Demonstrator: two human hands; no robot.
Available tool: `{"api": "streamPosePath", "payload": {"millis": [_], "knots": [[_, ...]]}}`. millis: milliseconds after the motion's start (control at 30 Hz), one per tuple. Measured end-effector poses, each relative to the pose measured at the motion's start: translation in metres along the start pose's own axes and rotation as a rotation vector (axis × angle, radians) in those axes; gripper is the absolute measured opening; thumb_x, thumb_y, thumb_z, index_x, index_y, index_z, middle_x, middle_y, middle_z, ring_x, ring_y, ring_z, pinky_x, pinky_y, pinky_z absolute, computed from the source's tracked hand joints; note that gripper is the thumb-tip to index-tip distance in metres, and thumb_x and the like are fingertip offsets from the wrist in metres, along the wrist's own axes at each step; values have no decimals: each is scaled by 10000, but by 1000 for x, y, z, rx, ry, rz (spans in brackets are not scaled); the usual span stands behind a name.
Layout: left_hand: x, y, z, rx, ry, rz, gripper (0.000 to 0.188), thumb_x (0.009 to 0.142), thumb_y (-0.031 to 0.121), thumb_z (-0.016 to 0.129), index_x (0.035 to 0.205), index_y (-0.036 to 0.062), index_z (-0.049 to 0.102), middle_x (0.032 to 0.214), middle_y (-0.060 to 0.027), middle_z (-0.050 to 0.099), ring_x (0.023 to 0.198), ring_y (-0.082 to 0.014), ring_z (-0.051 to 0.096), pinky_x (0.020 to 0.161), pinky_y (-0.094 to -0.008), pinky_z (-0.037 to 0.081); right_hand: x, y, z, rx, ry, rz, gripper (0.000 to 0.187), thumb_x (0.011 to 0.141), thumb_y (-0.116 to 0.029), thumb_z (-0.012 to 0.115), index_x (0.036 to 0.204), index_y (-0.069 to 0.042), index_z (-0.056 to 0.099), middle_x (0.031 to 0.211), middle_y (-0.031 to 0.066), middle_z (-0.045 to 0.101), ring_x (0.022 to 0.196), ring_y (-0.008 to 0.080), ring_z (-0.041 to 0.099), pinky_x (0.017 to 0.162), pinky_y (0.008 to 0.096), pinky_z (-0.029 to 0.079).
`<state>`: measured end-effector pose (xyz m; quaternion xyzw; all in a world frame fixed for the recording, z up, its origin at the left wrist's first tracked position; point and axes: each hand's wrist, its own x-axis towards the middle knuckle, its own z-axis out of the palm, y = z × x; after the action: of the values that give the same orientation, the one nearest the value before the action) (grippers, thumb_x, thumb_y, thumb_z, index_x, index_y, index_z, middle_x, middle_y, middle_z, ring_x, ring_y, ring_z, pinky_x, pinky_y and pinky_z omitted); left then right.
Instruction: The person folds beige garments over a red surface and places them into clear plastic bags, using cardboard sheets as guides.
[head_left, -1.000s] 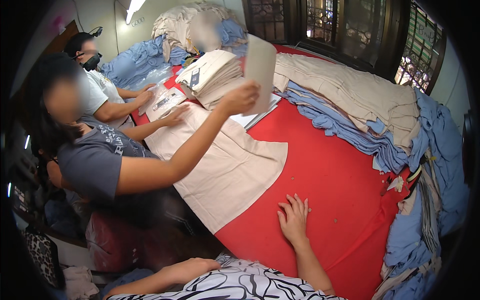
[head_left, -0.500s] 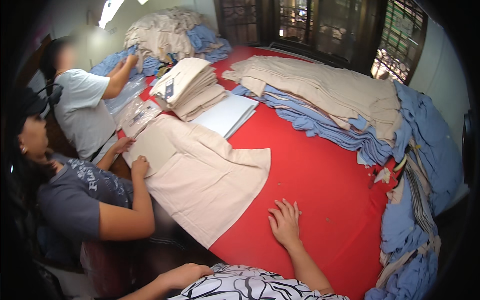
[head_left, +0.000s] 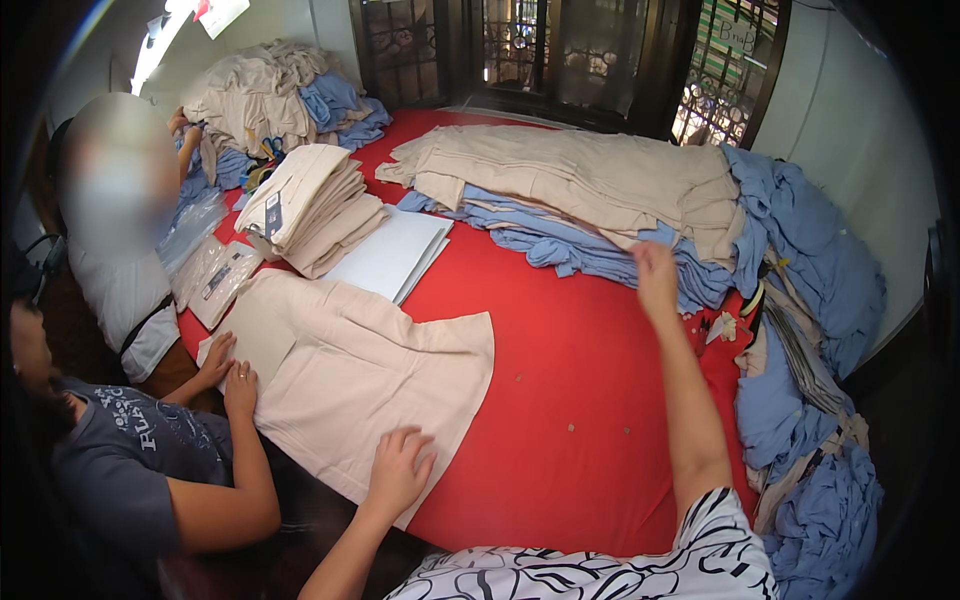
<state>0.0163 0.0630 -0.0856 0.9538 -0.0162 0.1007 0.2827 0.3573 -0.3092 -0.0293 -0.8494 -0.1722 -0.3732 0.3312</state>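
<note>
My left hand (head_left: 402, 468) is open, its fingers spread over the near edge of a cream garment (head_left: 370, 375) laid flat on the table. Out at the long stack, my right hand (head_left: 656, 270) has its fingers closed on the edge of a beige garment (head_left: 560, 175). Blue garments (head_left: 550, 245) lie beneath the beige ones there. On the left, a co-worker's two hands (head_left: 228, 372) press on a flat beige board (head_left: 250, 335) lying on the cream garment.
A red-covered table (head_left: 560, 370) carries everything. Beyond the cream garment stand folded beige clothes (head_left: 310, 215), white sheets (head_left: 400, 250) and clear plastic packets (head_left: 215, 280). Heaped blue clothes (head_left: 810, 240) line the right edge. Another person (head_left: 120, 250) works by a far-left heap (head_left: 260, 95).
My right hand has reached from the bare table to the garment stack. My left hand has come forward from beside my body to the cream garment. The view has shifted right.
</note>
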Motion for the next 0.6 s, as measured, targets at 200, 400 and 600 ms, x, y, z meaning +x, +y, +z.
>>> {"api": "streamPosePath", "payload": {"millis": [200, 400, 600], "knots": [[63, -22, 73, 299, 146, 71, 554, 925, 406, 561, 1412, 152, 494, 1494, -139, 411, 1406, -363, 326, 1149, -544, 243, 98, 171, -34, -390, 86, 191, 295, 866, -85, 596, 1145, -76, 690, 1057, 220, 623, 1013, 381, 593, 905, 428, 477], [45, -30, 61, 330, 142, -13, 545, 942, 436, 522, 1419, 174, 493, 1518, -93, 394, 1420, -313, 317, 1164, -527, 228, 81, 157, 11, -341, 31, 199, 140, 866, -122, 633, 981, -56, 678, 948, 182, 638, 880, 367, 629, 780, 429, 498], [51, -23, 65, 313, 147, 9, 536, 942, 429, 527, 1410, 168, 503, 1511, -91, 401, 1417, -310, 320, 1164, -518, 231, 95, 158, -24, -330, 1, 224, 125, 902, -145, 621, 945, -32, 653, 937, 178, 632, 862, 367, 616, 769, 437, 480]]}}
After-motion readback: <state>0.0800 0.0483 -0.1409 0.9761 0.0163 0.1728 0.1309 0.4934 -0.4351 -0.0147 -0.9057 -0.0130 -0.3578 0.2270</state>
